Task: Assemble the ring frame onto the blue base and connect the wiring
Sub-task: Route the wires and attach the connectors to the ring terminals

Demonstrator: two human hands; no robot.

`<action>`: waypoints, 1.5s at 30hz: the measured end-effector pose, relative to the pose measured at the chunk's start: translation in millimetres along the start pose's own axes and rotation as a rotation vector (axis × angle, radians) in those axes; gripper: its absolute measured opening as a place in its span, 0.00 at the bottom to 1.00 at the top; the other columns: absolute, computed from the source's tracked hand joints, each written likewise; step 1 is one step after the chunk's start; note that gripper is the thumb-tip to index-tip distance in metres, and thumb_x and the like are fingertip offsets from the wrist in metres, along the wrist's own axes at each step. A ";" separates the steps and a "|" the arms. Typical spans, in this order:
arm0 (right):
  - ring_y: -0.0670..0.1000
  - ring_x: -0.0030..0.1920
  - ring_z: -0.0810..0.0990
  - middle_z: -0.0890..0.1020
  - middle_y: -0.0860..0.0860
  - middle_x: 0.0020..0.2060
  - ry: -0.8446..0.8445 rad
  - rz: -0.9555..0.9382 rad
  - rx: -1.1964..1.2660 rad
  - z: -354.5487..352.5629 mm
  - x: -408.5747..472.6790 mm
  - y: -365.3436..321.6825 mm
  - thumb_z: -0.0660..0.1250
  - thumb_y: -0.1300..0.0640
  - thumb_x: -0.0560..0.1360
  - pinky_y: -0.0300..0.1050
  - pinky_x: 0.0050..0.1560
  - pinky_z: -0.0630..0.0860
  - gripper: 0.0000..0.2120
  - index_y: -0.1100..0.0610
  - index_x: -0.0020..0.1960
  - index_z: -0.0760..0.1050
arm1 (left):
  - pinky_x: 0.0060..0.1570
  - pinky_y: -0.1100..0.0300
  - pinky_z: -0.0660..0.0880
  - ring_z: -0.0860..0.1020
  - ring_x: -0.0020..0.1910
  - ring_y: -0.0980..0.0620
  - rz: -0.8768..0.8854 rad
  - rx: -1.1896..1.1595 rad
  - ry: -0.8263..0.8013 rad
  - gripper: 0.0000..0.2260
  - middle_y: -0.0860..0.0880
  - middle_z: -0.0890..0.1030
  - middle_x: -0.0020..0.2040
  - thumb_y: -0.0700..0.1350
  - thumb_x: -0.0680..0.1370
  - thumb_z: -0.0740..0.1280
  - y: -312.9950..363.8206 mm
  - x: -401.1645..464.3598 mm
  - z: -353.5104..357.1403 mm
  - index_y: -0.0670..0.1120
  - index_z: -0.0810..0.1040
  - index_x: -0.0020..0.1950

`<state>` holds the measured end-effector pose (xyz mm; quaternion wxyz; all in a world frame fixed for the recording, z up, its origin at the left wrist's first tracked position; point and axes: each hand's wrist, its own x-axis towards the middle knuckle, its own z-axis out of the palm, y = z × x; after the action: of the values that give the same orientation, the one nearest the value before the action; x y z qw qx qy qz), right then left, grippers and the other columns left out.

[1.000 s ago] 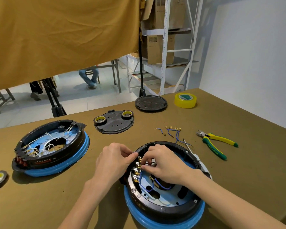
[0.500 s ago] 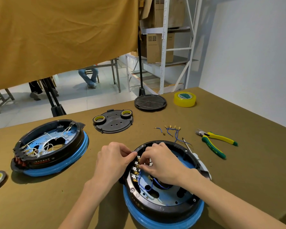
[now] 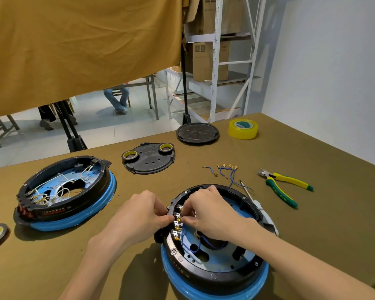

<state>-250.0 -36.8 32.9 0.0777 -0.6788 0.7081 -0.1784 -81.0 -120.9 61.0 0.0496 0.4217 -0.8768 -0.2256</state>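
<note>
A black ring frame (image 3: 214, 276) sits on a blue base (image 3: 204, 289) in front of me. A row of brass terminals (image 3: 177, 226) with blue wires (image 3: 195, 243) lines its left inner wall. My left hand (image 3: 139, 215) pinches the outside of the ring's left wall at the terminals. From inside the ring, my right hand (image 3: 212, 213) pinches a terminal connector. Loose blue wires with brass lugs (image 3: 225, 171) lie on the table behind the ring.
A second ring-and-base unit with white wires (image 3: 63, 193) stands at the left. Behind lie a black plate holding two tape rolls (image 3: 148, 158), a round black lid (image 3: 197, 132), a yellow tape roll (image 3: 243, 128), yellow-green pliers (image 3: 281, 186) and a screwdriver (image 3: 258, 204).
Both hands stay at the terminal row and have shifted slightly lower along it. Nothing else on the table has moved.
</note>
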 end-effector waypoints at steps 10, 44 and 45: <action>0.53 0.46 0.76 0.84 0.49 0.43 -0.048 0.019 0.003 1.7 4.3 -4.3 0.68 0.54 0.80 0.51 0.62 0.64 0.07 0.55 0.47 0.83 | 0.22 0.70 0.61 0.70 0.24 0.60 0.025 -0.005 -0.052 0.13 0.58 0.75 0.23 0.54 0.79 0.72 1.7 -0.1 -3.7 0.52 0.85 0.35; 0.42 0.36 0.77 0.86 0.47 0.38 0.000 0.163 0.270 2.3 10.2 16.5 0.70 0.52 0.77 0.45 0.42 0.77 0.07 0.51 0.45 0.86 | 0.39 0.57 0.66 0.70 0.42 0.51 -0.105 0.213 0.266 0.21 0.52 0.66 0.47 0.66 0.79 0.65 25.8 -6.4 48.9 0.50 0.63 0.50; 0.42 0.35 0.77 0.86 0.47 0.38 -0.002 0.164 0.286 3.3 11.5 17.7 0.70 0.52 0.77 0.43 0.40 0.75 0.07 0.51 0.44 0.86 | 0.38 0.58 0.66 0.70 0.42 0.52 -0.105 0.227 0.276 0.21 0.52 0.66 0.47 0.66 0.79 0.64 26.9 -6.4 49.0 0.50 0.63 0.50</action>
<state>-266.2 -48.5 25.1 0.1887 -0.6011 0.7283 -0.2696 -109.9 -84.1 29.6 0.1096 0.4969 -0.8582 -0.0674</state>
